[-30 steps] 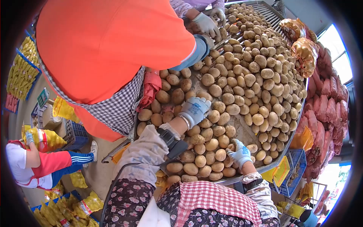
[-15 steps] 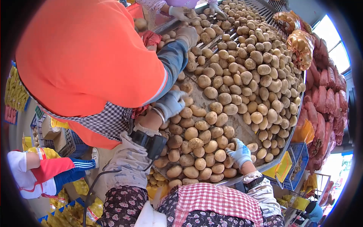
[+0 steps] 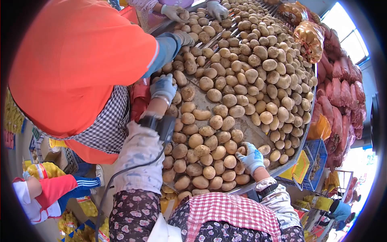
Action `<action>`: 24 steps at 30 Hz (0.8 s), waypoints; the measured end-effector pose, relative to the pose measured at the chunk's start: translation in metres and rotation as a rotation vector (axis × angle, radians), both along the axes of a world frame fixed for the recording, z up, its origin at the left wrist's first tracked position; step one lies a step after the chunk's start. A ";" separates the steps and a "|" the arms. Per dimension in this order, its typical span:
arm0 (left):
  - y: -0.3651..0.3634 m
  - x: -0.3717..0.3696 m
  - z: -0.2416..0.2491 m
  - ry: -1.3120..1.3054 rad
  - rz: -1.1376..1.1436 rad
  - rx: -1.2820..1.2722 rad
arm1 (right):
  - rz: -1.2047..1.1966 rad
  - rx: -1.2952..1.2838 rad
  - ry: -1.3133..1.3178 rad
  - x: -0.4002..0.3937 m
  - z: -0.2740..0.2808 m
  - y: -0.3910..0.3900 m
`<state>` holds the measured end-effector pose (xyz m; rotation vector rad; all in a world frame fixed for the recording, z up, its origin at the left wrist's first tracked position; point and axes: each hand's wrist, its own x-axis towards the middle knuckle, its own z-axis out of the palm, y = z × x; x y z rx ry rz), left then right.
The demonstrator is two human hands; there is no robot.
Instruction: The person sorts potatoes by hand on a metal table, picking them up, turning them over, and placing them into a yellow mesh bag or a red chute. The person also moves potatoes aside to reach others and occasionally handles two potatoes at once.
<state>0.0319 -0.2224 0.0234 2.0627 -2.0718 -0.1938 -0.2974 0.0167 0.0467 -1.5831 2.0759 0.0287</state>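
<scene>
Potatoes (image 3: 219, 152) cover the metal sorting table (image 3: 197, 97) in front of me. My left hand (image 3: 163, 87), in a pale grey-blue glove, is at the table's left edge, close to the other worker's red cloth. Its fingers curl in, and what they hold, if anything, is hidden. My right hand (image 3: 252, 158), in a white and blue glove, is low among the potatoes at the near right. Its thumb and fingers close around a potato (image 3: 242, 150).
A worker in an orange top (image 3: 80, 52) stands close at my left, one arm over the table. Another person's gloved hands (image 3: 217, 10) work at the far end. Red sacks (image 3: 336, 97) and a blue crate (image 3: 316, 163) stand at the right. A cable (image 3: 121, 171) hangs from my left wrist.
My left hand has moved up and left, away from the potatoes in the middle. My right hand has closed around a potato. The orange-topped worker's arm has shifted left, and the view has shifted slightly.
</scene>
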 end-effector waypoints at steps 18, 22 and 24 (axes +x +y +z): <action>0.247 -0.113 0.021 0.207 -0.481 -0.014 | -0.586 -0.305 -2.212 -0.134 -0.006 0.091; 0.259 -0.134 0.001 0.186 -0.346 -0.035 | -0.845 -0.332 -2.371 -0.200 -0.020 0.194; 0.259 -0.147 0.007 0.145 -0.254 0.017 | -0.929 -0.236 -2.540 -0.211 -0.047 0.247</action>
